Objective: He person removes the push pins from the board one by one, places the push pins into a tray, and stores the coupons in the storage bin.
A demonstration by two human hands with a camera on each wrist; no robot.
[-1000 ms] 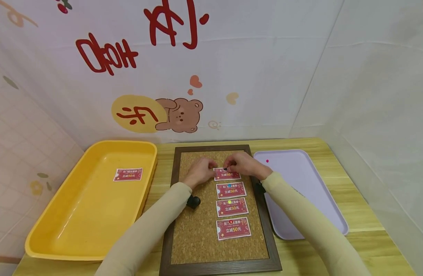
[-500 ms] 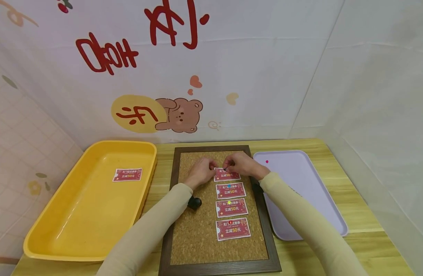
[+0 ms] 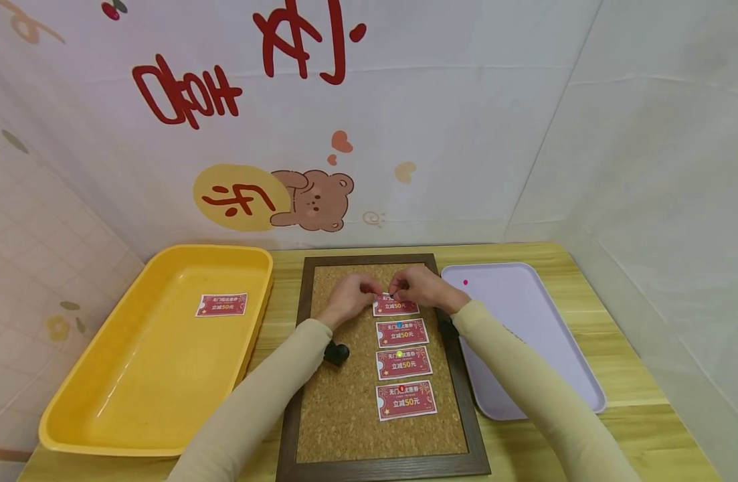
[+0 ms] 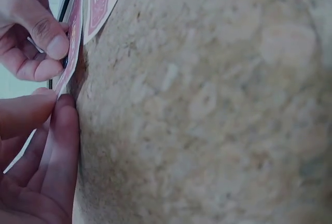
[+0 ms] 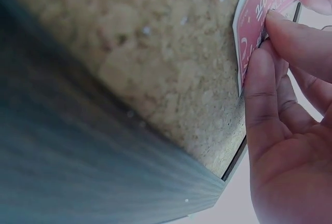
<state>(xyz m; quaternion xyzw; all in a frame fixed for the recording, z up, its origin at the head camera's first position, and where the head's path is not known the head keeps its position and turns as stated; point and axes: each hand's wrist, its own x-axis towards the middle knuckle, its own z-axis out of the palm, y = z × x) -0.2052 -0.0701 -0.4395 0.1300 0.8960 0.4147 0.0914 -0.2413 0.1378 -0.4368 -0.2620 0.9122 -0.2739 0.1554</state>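
In the head view, the uppermost red coupon (image 3: 396,306) lies on the cork board (image 3: 338,415), in line with three pinned coupons below it. My left hand (image 3: 352,296) pinches its upper left corner; the left wrist view has the coupon (image 4: 73,42) between thumb and finger, its edge lifted off the cork. A small black pushpin (image 3: 391,294) is pinched in my right hand (image 3: 421,286) at the coupon's top edge. Seen from the right wrist, the thumb and fingers (image 5: 262,86) close around the pin and mostly hide it.
On the left stands a yellow tray (image 3: 158,450) holding one loose coupon (image 3: 221,305). To the right, a lilac tray (image 3: 525,321) carries a pink pushpin (image 3: 466,282). Blue (image 3: 399,325), yellow and red pushpins hold the lower coupons. A brown frame (image 3: 381,467) borders the board.
My left fingers have shifted slightly right onto the coupon's upper corner. My right hand stays at the top edge with the black pushpin, barely moved. The trays and lower coupons are unchanged.
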